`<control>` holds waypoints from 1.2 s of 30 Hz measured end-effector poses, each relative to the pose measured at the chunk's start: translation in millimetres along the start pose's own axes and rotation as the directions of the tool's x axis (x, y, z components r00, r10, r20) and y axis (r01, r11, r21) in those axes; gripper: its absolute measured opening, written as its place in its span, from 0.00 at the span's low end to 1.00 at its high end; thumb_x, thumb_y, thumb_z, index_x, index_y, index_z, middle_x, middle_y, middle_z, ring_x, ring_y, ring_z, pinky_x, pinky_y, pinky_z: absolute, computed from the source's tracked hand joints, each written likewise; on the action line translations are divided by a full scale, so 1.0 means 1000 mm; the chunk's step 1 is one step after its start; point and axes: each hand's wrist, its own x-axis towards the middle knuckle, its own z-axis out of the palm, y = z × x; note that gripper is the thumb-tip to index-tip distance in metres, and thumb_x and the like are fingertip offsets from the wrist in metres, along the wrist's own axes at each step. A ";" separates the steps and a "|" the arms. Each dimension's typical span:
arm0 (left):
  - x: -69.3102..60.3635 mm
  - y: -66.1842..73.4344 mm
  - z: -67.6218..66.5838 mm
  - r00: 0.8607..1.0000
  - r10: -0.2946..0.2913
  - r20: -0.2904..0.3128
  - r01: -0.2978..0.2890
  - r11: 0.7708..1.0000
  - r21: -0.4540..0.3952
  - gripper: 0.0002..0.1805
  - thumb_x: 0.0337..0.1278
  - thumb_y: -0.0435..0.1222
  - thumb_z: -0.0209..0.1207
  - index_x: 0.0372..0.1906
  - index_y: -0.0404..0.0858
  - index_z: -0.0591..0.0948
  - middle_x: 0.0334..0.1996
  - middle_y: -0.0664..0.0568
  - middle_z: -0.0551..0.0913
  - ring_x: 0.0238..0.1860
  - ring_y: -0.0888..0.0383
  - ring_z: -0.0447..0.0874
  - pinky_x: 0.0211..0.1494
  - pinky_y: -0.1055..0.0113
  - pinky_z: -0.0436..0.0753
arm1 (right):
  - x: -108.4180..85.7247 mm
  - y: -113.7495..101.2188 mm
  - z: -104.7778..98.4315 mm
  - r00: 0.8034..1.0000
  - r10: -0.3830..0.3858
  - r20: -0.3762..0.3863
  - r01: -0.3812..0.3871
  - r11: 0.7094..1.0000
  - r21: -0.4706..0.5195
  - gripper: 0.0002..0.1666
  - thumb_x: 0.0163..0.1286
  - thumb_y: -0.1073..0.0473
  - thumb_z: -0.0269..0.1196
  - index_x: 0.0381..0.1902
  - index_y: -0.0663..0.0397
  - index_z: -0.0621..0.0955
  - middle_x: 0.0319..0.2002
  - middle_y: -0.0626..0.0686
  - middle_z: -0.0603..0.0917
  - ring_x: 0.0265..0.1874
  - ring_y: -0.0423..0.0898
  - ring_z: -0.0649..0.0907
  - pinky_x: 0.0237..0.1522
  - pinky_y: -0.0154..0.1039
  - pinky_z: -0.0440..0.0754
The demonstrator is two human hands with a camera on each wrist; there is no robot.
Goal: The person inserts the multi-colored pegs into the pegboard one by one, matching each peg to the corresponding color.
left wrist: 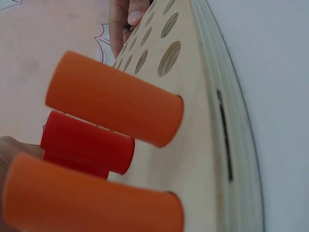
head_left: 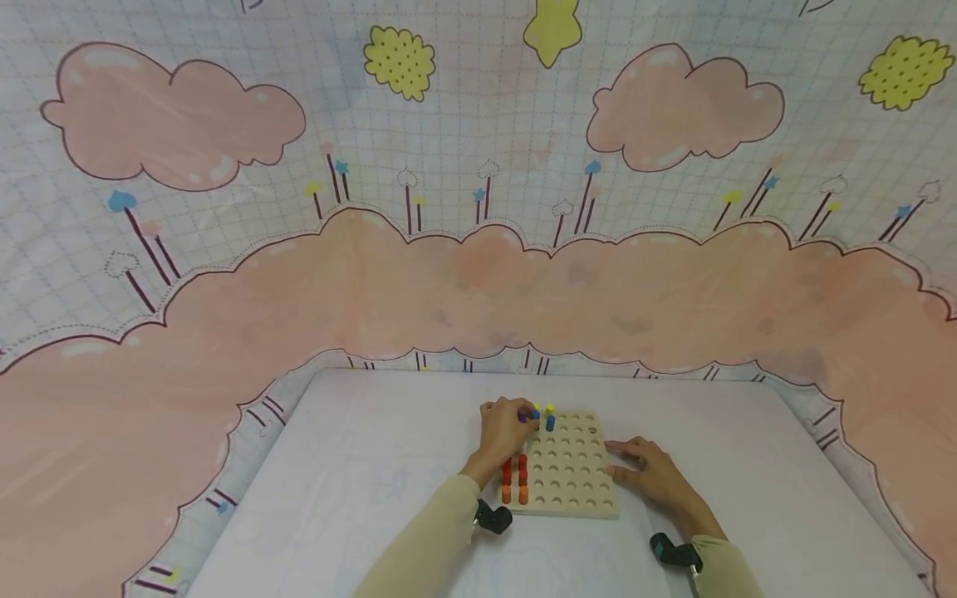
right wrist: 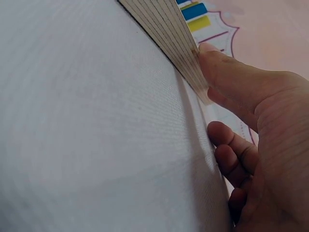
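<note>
A pale wooden pegboard (head_left: 571, 473) with rows of round holes lies on the white table. At its upper left my left hand (head_left: 504, 432) pinches a blue peg (head_left: 535, 414) between thumb and fingertips, partly hidden by the fingers. Another blue peg (head_left: 550, 423) stands just to the right, with a yellow peg (head_left: 550, 409) behind it. Red pegs (head_left: 522, 467) and orange pegs (head_left: 522, 495) fill holes at the near left, below my left wrist. My right hand (head_left: 654, 475) rests at the board's right edge, thumb (right wrist: 227, 72) touching its side, fingers loosely bent.
The white table (head_left: 359, 448) extends around the board on both sides. A cloth backdrop (head_left: 478, 291) with pink clouds hangs behind it. Black wrist mounts (head_left: 493, 517) sit on both wrists, the left one close to the orange pegs.
</note>
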 end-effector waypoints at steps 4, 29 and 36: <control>0.000 0.000 0.000 1.000 -0.008 0.015 0.008 1.000 -0.009 0.09 0.53 0.41 0.69 0.37 0.41 0.87 0.31 0.56 0.88 0.39 0.57 0.77 0.67 0.46 0.61 | 0.000 0.001 0.000 1.000 0.008 -0.001 -0.008 1.000 0.001 0.29 0.61 0.41 0.68 0.59 0.43 0.81 0.49 0.50 0.82 0.57 0.55 0.75 0.63 0.64 0.63; -0.001 -0.006 -0.006 0.999 0.030 0.042 -0.027 0.997 -0.078 0.10 0.57 0.40 0.67 0.43 0.43 0.86 0.38 0.56 0.89 0.40 0.58 0.79 0.57 0.55 0.71 | 0.002 0.000 0.001 1.000 0.025 0.002 -0.025 0.999 0.027 0.30 0.59 0.42 0.69 0.58 0.43 0.82 0.49 0.49 0.81 0.56 0.54 0.75 0.61 0.64 0.65; -0.004 -0.012 -0.020 1.000 0.016 0.019 -0.012 0.981 -0.193 0.10 0.63 0.39 0.61 0.46 0.42 0.86 0.38 0.56 0.86 0.42 0.53 0.81 0.46 0.65 0.78 | 0.002 0.001 0.001 1.000 -0.004 -0.010 0.004 1.000 0.010 0.29 0.60 0.41 0.69 0.58 0.43 0.82 0.48 0.49 0.82 0.56 0.54 0.76 0.62 0.63 0.65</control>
